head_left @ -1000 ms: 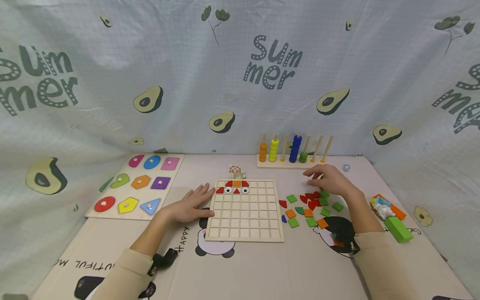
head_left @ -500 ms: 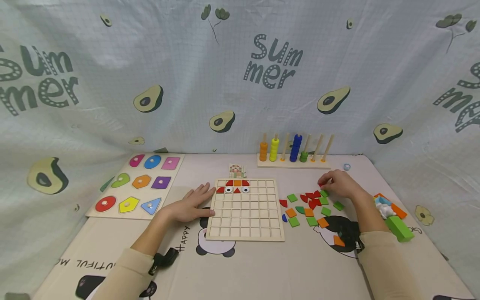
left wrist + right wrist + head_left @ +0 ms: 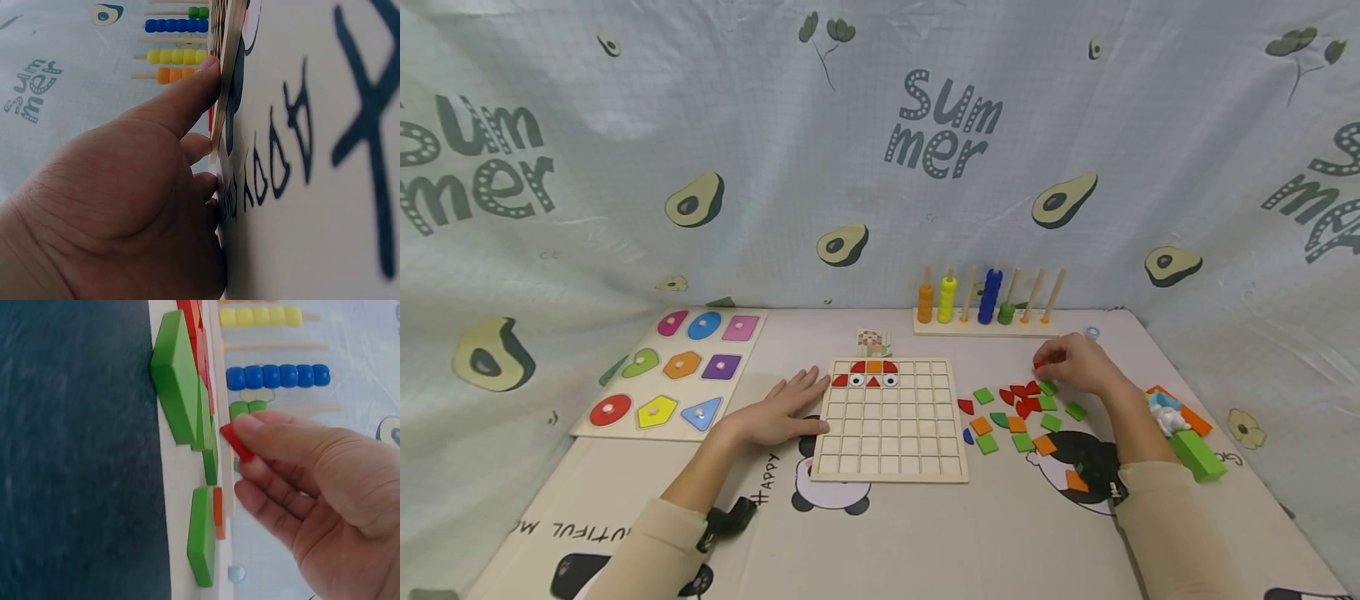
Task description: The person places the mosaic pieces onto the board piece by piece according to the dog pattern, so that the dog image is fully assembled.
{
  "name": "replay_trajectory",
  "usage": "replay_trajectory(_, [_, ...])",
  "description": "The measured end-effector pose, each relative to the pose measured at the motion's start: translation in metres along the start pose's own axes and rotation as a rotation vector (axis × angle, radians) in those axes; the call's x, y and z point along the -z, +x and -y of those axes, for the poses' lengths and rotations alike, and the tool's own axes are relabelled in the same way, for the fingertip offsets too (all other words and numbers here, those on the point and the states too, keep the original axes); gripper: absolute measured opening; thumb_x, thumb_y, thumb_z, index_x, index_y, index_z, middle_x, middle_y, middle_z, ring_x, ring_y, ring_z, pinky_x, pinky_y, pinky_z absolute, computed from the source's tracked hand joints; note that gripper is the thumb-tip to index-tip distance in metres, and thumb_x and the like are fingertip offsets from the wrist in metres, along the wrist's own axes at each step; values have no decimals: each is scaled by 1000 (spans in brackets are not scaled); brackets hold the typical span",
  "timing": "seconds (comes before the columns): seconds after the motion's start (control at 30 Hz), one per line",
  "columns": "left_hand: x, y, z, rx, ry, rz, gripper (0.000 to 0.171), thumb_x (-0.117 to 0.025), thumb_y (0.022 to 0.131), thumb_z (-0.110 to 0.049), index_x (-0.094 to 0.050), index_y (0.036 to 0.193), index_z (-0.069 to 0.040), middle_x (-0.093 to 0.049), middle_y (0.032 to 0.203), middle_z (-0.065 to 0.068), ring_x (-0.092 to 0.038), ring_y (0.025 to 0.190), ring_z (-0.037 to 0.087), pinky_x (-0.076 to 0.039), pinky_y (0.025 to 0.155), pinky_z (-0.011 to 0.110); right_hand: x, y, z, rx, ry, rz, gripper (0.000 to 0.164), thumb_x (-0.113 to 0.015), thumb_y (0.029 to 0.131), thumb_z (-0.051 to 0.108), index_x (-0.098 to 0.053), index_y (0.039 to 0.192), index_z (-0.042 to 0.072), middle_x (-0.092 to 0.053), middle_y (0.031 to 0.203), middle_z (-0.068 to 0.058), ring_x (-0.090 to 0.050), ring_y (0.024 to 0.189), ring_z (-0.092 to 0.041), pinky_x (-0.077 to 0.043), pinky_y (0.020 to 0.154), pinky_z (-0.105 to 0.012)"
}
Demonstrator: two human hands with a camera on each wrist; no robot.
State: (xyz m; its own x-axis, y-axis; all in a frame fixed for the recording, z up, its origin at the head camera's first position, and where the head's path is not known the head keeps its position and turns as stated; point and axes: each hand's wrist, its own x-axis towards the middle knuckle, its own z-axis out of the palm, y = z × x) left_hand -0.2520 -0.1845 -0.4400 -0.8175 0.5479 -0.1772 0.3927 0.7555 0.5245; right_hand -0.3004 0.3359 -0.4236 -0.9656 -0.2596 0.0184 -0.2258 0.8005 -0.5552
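Pale wooden grid board only had 7 flat coloured pieces in, loads of cells bare, left hand spread against it, right hand pinching a red piece.

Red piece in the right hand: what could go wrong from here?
1. The right hand pinches the small red piece with much of it sticking out, so it might slip or twist.
2. Loose green tiles lie close by that hand; a low sweep could scatter them.
3. The left hand touches the grid board at its left edge only, so a push from the right might swivel it.
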Motion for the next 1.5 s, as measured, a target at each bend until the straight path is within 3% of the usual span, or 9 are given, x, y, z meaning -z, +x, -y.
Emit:
replay_trajectory(0.23, [-1, 0, -1, -2, -9, -4, 84, -57, 90, -54, -17, 155, -19, -4, 162, 9, 4, 148, 31, 1, 118, 53, -5, 6, 24, 87, 65, -97, 21, -69, 89, 14, -72, 110, 8, -70, 98, -4, -63, 85, -21, -55, 71, -28])
replay_trajectory(0.5, [0, 0, -2, 10, 11, 8, 85, -56, 90, -56, -16, 155, -19, -3, 162, 8, 4, 148, 30, 1, 118, 52, -21, 32, 72, 219, 163, -97, 14, -69, 89, 13, -73, 102, 15, -71, 95, -2, -66, 82, -18, -57, 72, -28])
replay_trajectory(0.67, [1, 0, -1, 5, 16, 12, 86, -56, 90, -56, -16, 155, -18, -4, 161, 11, 4, 148, 31, 1, 117, 54, -39, 51, 108, 231, 192, -5, 12, -70, 88, 13, -74, 98, 19, -71, 93, 3, -66, 82, -18, -56, 71, -31])
replay_trajectory(0.8, [1, 0, -1, 5, 13, 15, 86, -57, 90, -56, -15, 155, -18, -3, 161, 11, 4, 148, 32, 2, 117, 54, -58, 62, 132, 301, 181, 104, 13, -70, 88, 11, -75, 100, 13, -71, 94, 3, -66, 84, -14, -56, 73, -31])
replay_trajectory(1.0, [0, 1, 0, -2, 4, 8, 85, -57, 90, -55, -17, 155, -18, -4, 161, 10, 4, 148, 31, 2, 117, 54, -87, 76, 149, 403, 133, 213, 12, -72, 86, 10, -75, 98, 8, -72, 91, 2, -65, 79, -10, -55, 71, -27])
replay_trajectory(1.23, [1, 0, -1, -6, 10, 13, 85, -57, 90, -54, -16, 155, -16, -4, 161, 12, 4, 148, 32, 2, 117, 54, -99, 78, 162, 347, -12, 243, 9, -73, 84, 8, -75, 89, 15, -70, 81, 6, -60, 73, -10, -52, 67, -26])
replay_trajectory(1.5, [2, 1, -1, -1, 14, 11, 86, -58, 90, -55, -16, 155, -18, -3, 161, 10, 4, 148, 31, 2, 117, 53, -102, 78, 165, 311, -79, 238, 7, -74, 84, 10, -74, 85, 17, -69, 76, 7, -60, 70, -8, -51, 66, -25])
